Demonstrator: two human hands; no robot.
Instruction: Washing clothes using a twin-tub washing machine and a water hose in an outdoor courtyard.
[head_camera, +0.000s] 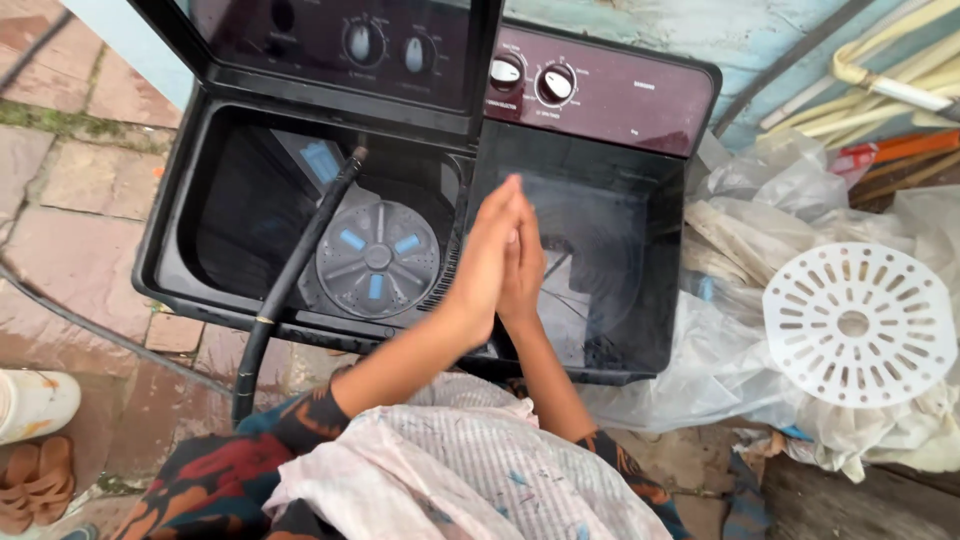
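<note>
My left hand (485, 262) and my right hand (525, 265) are pressed palm to palm, fingers straight and pointing away from me, with nothing between them. They hover over the divide between the two tubs of a dark maroon twin-tub washing machine (600, 95). The left tub (378, 258) is open, its lid raised, and shows a grey pulsator disc with blue inserts. A black hose (295, 270) hangs over the front rim into that tub. The right tub (600, 265) is covered by a clear inner lid.
A white perforated plastic disc (858, 325) lies on crumpled clear plastic sheeting (740, 340) to the right. Pale sticks and poles (880, 90) lean at the back right. Wet paving (70, 250) lies on the left, with sandals (35, 480) and a white bucket (35, 400).
</note>
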